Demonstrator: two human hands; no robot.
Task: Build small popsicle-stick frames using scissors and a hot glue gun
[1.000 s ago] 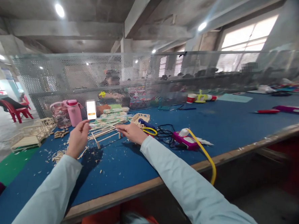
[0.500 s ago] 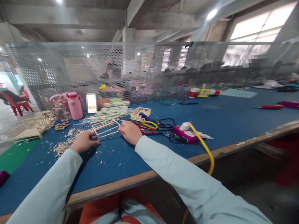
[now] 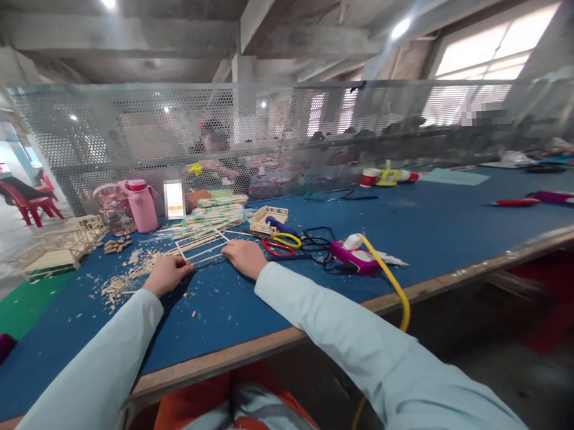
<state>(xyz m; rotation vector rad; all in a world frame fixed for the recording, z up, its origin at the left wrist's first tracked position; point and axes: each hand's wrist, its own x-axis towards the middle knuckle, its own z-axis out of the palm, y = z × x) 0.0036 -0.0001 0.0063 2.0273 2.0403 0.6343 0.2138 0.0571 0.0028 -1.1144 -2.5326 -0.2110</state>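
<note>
Between my hands is a small frame of thin wooden sticks, held just over the blue table. My left hand pinches its near left corner, with the fingers closed on the wood. On the right end, my right hand grips the frame between thumb and fingers; part of that end is hidden behind them. Scissors with red and yellow handles lie just right of my right hand. Wood scraps are scattered left of my left hand, and bundled sticks lie behind the frame.
Finished-looking wooden stick pieces stand at the left, near a pink bottle. A purple power strip with a yellow cord lies to the right. A perforated metal screen runs behind the table; a person sits beyond it.
My left hand has shifted slightly right along the frame's near corner. My right hand has moved a little left and down, still gripping. The whole view has shifted slightly.
</note>
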